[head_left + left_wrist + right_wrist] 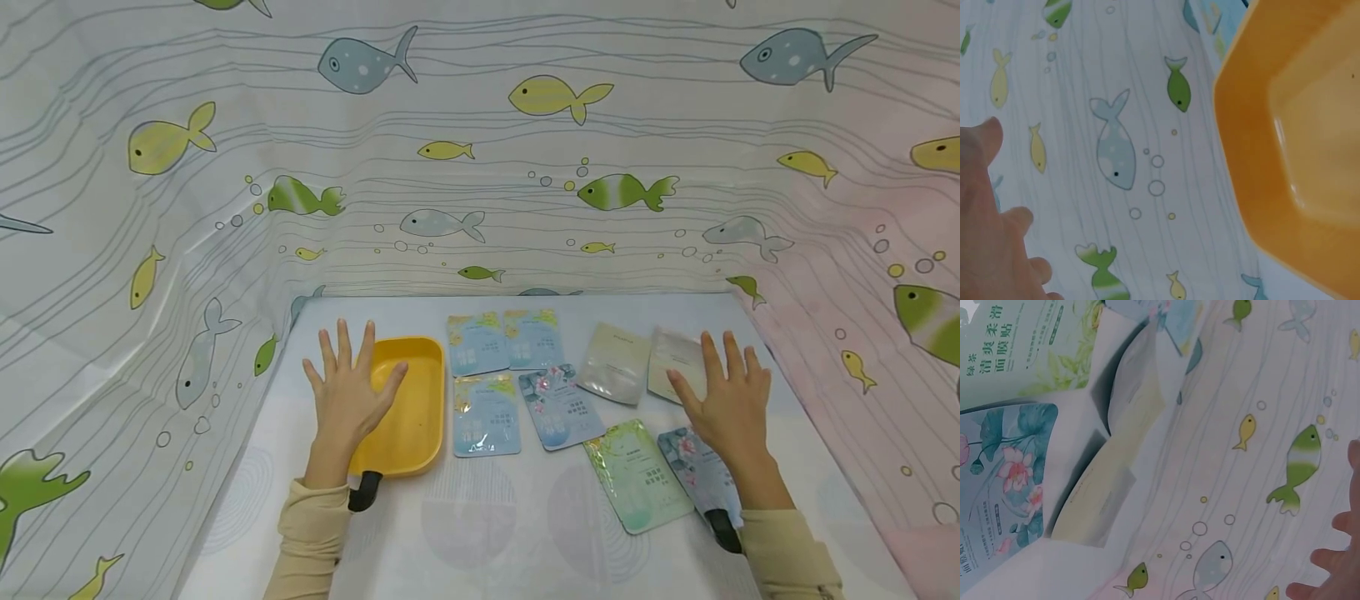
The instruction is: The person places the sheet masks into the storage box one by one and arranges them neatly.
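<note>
My left hand [347, 400] is held up with fingers spread, overlapping the left side of a yellow plastic tray [425, 400] in the head view. My right hand [729, 408], fingers also spread, overlaps a cream sachet [670, 364] at the right. Neither hand holds anything. Below the right hand lie a green face mask packet [637, 479] and a blue floral mask packet [693, 467], the latter partly hidden by the wrist. In the left wrist view the yellow tray [1254, 181] fills the right side. The right wrist view shows the floral packet [1004, 487] close up.
Between the hands lie several light-blue packets [486, 429], another floral packet [558, 408] and a second cream sachet [615, 364]. All are on a white patterned tablecloth [517, 533]. A fish-print curtain [525, 167] encloses the table at the back and sides.
</note>
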Demonstrator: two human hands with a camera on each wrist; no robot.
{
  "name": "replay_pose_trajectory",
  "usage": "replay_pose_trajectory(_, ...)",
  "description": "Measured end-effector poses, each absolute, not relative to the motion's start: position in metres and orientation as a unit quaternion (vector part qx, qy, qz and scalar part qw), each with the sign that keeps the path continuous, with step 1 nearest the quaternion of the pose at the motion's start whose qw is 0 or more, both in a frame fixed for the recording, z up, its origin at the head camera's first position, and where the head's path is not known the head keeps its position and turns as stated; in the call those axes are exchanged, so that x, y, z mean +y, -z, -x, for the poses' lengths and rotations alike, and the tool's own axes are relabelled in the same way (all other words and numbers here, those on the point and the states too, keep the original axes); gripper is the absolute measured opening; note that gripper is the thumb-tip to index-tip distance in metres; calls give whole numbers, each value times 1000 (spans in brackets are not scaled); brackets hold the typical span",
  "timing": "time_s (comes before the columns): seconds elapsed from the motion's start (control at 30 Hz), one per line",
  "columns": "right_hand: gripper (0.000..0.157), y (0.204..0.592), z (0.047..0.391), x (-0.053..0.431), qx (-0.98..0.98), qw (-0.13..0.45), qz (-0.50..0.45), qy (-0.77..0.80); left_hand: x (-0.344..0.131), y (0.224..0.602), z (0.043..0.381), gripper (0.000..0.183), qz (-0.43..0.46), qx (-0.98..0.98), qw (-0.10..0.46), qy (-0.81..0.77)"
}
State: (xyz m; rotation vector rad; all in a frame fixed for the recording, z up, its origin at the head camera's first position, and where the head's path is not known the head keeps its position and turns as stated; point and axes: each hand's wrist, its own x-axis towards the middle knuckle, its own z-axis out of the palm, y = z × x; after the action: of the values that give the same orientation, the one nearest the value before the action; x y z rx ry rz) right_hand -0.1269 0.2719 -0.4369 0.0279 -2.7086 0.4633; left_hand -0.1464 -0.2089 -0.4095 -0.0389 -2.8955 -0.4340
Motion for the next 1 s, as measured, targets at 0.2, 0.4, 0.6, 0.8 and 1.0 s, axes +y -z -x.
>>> replay_pose_trajectory(0.2, 73, 441, 123, 276, -960, 220, -10, -176, -217, 416, 143, 82, -3, -985, 90, 150)
replay_pose_trajectory(0.4, 67, 447, 117, 280, -956, 226, 9, -187, -225, 425, 136, 79, -18, -985, 66, 161)
replay_pose_trajectory(0.6, 60, 452, 110, 287, -953, 219, 48, -202, -233, 436, 126, 70, -78, -976, 109, 170)
replay_pose_trajectory(0.8, 53, 461, 100, 299, -954, 195, 84, -210, -242, 454, 116, 54, -152, -950, 175, 211)
replay_pose_trajectory(1.0, 46, 474, 92, 317, -962, 138, 104, -210, -248, 476, 103, 54, -183, -947, 138, 224)
